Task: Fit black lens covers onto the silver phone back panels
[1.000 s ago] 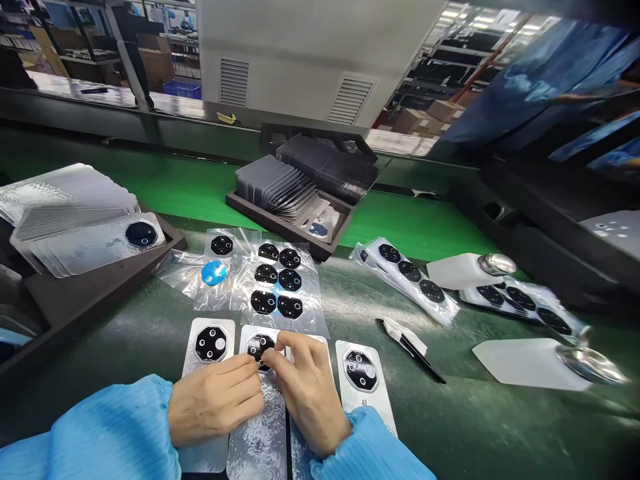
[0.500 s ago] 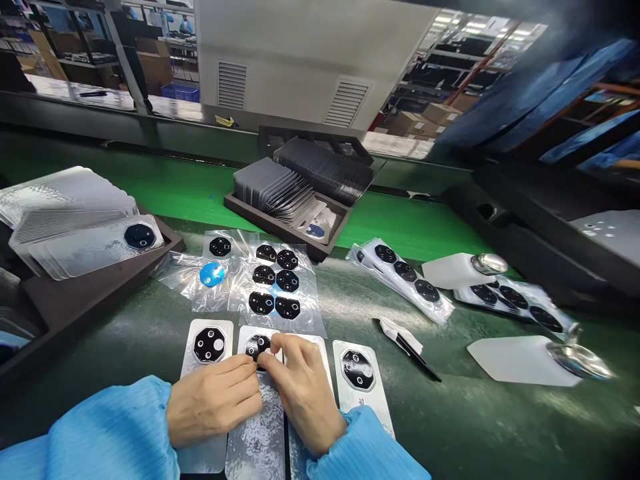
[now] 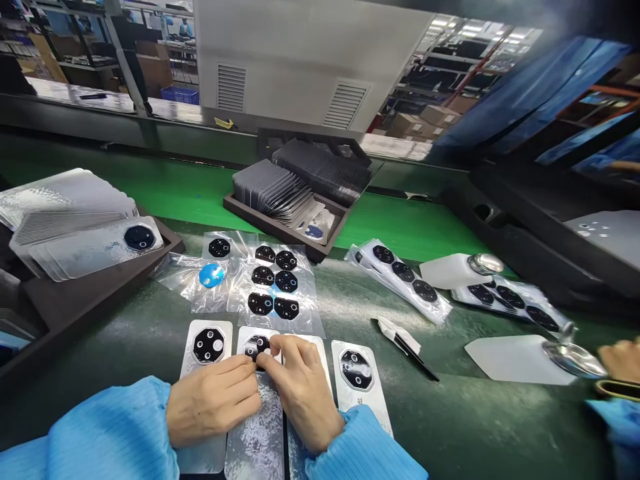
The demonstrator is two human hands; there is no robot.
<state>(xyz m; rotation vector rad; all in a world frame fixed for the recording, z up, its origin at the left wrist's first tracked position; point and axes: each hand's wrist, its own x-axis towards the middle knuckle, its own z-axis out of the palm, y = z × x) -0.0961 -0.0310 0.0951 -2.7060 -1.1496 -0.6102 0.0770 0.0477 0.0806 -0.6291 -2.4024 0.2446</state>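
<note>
Four silvery panels lie side by side before me, the third mostly covered. My left hand [image 3: 215,403] rests over the first panel [image 3: 204,457] and the second panel [image 3: 256,433], its bent fingers closed beside the black octagonal piece [image 3: 255,345] on the second. From the right, my right hand [image 3: 303,393] reaches over that same piece, thumb and forefinger pinched at its edge; what is between them is hidden. Another black octagonal piece [image 3: 203,347] sits on the first panel, and one more octagonal piece [image 3: 350,363] on the rightmost panel [image 3: 369,400].
Clear film sheets [image 3: 310,320] with black octagons lie beyond my hands. Trays of panels stand at left [image 3: 175,243] and centre [image 3: 280,230]. At right are a black-handled tool [image 3: 417,360], two pump bottles [image 3: 515,359] [image 3: 445,272], bagged pieces [image 3: 425,303] and another person's hand [image 3: 623,360].
Another person's hand and blue sleeve have come in at the right edge, beside the nearer pump bottle. My own hands have stayed nearly in place.
</note>
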